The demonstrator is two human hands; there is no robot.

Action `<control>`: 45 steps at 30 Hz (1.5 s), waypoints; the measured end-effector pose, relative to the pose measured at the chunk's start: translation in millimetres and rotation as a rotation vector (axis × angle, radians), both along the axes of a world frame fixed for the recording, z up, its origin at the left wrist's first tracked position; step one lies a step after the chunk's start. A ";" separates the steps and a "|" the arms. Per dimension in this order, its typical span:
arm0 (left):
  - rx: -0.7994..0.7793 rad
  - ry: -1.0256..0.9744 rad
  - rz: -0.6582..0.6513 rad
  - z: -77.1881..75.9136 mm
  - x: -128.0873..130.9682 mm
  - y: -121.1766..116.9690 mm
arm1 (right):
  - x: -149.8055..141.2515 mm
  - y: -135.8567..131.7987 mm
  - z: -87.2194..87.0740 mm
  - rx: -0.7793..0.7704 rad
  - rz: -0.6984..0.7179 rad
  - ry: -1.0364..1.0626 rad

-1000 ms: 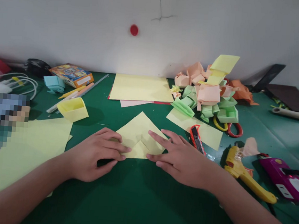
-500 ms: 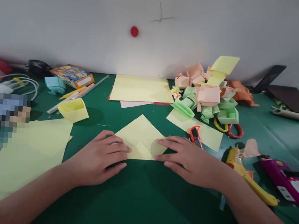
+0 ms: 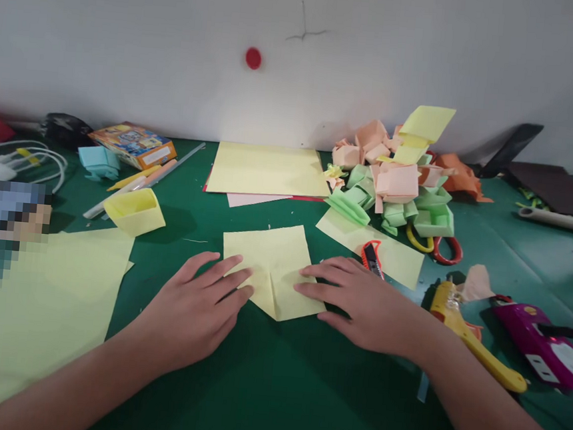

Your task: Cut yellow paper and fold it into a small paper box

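A small yellow sheet of paper [image 3: 275, 257] lies on the green table between my hands, with a crease running up from its near corner. My left hand [image 3: 203, 301] rests at its left edge, fingers spread, fingertips on the paper. On the right side my right hand [image 3: 354, 301] lies with fingers apart, its fingertips touching the paper too. Just beyond the right hand is a red and black box cutter [image 3: 373, 257], lying on another yellow piece of paper [image 3: 402, 265].
Folded paper pieces [image 3: 394, 184] are heaped at the back right, by scissors [image 3: 447, 250]. A yellow glue gun [image 3: 476, 342] and purple power strip [image 3: 539, 341] lie right. A large yellow sheet [image 3: 48, 301] and a yellow folded box [image 3: 136, 214] are left. Stacked paper [image 3: 270, 171] sits by the wall.
The yellow paper has turned and opened out: its folded triangle shape is now a roughly square sheet with a near corner toward me. Both hands stay at its sides.
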State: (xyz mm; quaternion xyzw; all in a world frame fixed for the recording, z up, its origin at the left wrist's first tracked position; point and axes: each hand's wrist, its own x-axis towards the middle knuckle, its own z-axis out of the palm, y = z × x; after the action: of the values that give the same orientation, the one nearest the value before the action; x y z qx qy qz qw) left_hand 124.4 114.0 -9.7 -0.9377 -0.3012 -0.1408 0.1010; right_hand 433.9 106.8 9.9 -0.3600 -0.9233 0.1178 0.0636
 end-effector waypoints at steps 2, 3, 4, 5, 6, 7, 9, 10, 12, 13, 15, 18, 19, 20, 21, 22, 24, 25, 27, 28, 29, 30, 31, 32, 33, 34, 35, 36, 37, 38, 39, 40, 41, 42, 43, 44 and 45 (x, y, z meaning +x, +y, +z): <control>0.025 0.000 0.012 0.4 1.0 -0.4 | -2.4 0.8 -1.9 0.022 0.015 0.029; 0.037 -0.005 0.018 0.8 1.6 -0.9 | -4.4 0.7 -2.0 0.031 0.025 0.053; 0.047 -0.011 0.022 1.3 2.4 -1.6 | -6.7 0.4 -1.7 0.037 0.037 0.081; 0.052 -0.021 0.024 1.7 3.3 -2.6 | -9.3 -0.1 -1.1 0.038 0.051 0.111; 0.047 -0.031 0.020 2.0 4.3 -4.0 | -11.9 -0.8 -0.7 0.035 0.069 0.141; 0.027 -0.040 0.005 2.1 5.4 -5.4 | -14.4 -1.7 -0.4 0.029 0.085 0.168; -0.044 -0.053 -0.056 1.4 7.4 -8.2 | -19.3 -3.7 -1.5 0.006 0.090 0.213; -0.079 -0.059 -0.088 0.7 8.2 -9.3 | -21.7 -4.7 -3.0 -0.008 0.074 0.228; -0.116 -0.072 -0.137 -1.2 9.4 -10.2 | -26.8 -6.1 -7.9 -0.027 0.008 0.254; -0.111 -0.080 -0.150 -2.2 9.8 -10.0 | -29.6 -6.5 -10.9 -0.030 -0.036 0.264; -0.086 -0.100 -0.158 -3.6 10.1 -9.1 | -35.6 -6.1 -16.9 -0.038 -0.130 0.277; -0.063 -0.135 -0.174 -4.2 9.9 -7.8 | -44.2 -3.8 -22.9 -0.079 -0.208 0.263; -0.066 -0.146 -0.187 -4.2 9.8 -7.7 | -46.4 -2.8 -23.9 -0.089 -0.218 0.259; -0.074 -0.159 -0.203 -4.4 9.7 -7.7 | -48.4 -1.8 -24.6 -0.096 -0.224 0.258; -0.084 -0.172 -0.220 -4.6 9.5 -7.7 | -50.0 -0.9 -25.1 -0.100 -0.233 0.261; -0.094 -0.186 -0.239 -5.1 9.4 -7.7 | -51.5 0.0 -25.7 -0.100 -0.244 0.266; -0.111 -0.214 -0.264 -6.4 9.3 -7.5 | -54.2 1.5 -27.5 -0.086 -0.274 0.271; -0.118 -0.229 -0.269 -7.1 9.2 -7.2 | -55.6 2.2 -28.8 -0.071 -0.291 0.269; -0.136 -0.249 -0.266 -8.4 9.0 -6.5 | -58.4 3.8 -31.7 -0.041 -0.323 0.261; -0.146 -0.257 -0.264 -8.8 8.9 -6.2 | -59.8 4.5 -33.1 -0.028 -0.336 0.258; -0.157 -0.261 -0.263 -9.2 8.7 -5.9 | -61.1 5.2 -34.4 -0.018 -0.342 0.257; -0.163 -0.264 -0.262 -9.2 8.4 -5.8 | -62.2 5.9 -35.4 -0.010 -0.343 0.258; -0.164 -0.263 -0.263 -9.0 8.1 -5.8 | -63.1 6.4 -36.2 -0.005 -0.338 0.259; -0.160 -0.256 -0.268 -8.5 7.8 -5.8 | -63.7 6.8 -36.6 0.000 -0.330 0.258; -0.146 -0.250 -0.275 -7.8 7.5 -5.8 | -64.2 7.0 -36.9 0.004 -0.321 0.255; -0.127 -0.237 -0.288 -6.8 7.3 -5.7 | -64.6 7.1 -37.0 0.006 -0.314 0.249; -0.101 -0.226 -0.308 -5.8 7.1 -5.6 | -64.8 7.2 -37.1 0.008 -0.312 0.242; -0.076 -0.212 -0.332 -4.8 6.9 -5.3 | -65.0 7.1 -37.3 0.011 -0.313 0.235; -0.055 -0.200 -0.352 -4.0 6.8 -5.0 | -65.1 7.1 -37.5 0.015 -0.317 0.231; -0.040 -0.194 -0.368 -3.5 6.7 -4.7 | -65.2 7.2 -37.8 0.020 -0.323 0.230; -0.031 -0.193 -0.377 -3.3 6.7 -4.4 | -65.3 7.3 -38.1 0.024 -0.327 0.231; -0.033 -0.193 -0.379 -3.4 6.7 -4.1 | -65.5 7.5 -38.4 0.027 -0.331 0.232; -0.039 -0.197 -0.377 -3.7 6.6 -4.0 | -65.6 7.7 -38.6 0.028 -0.335 0.232; -0.051 -0.199 -0.374 -4.1 6.4 -4.1 | -65.7 8.0 -38.8 0.027 -0.337 0.232; -0.064 -0.202 -0.375 -4.6 6.2 -4.3 | -65.8 8.3 -38.8 0.025 -0.338 0.232; -0.079 -0.202 -0.375 -5.1 5.9 -4.6 | -65.9 8.5 -38.8 0.022 -0.339 0.233; -0.093 -0.205 -0.374 -5.4 5.6 -5.0 | -66.0 8.8 -38.7 0.022 -0.341 0.235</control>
State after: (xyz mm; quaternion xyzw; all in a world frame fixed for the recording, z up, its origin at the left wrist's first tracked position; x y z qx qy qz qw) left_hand 130.0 109.0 -15.1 -0.9616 -0.1371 -0.2378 -0.0012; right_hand 367.9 115.6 -28.8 -0.4942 -0.8364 0.1365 0.1937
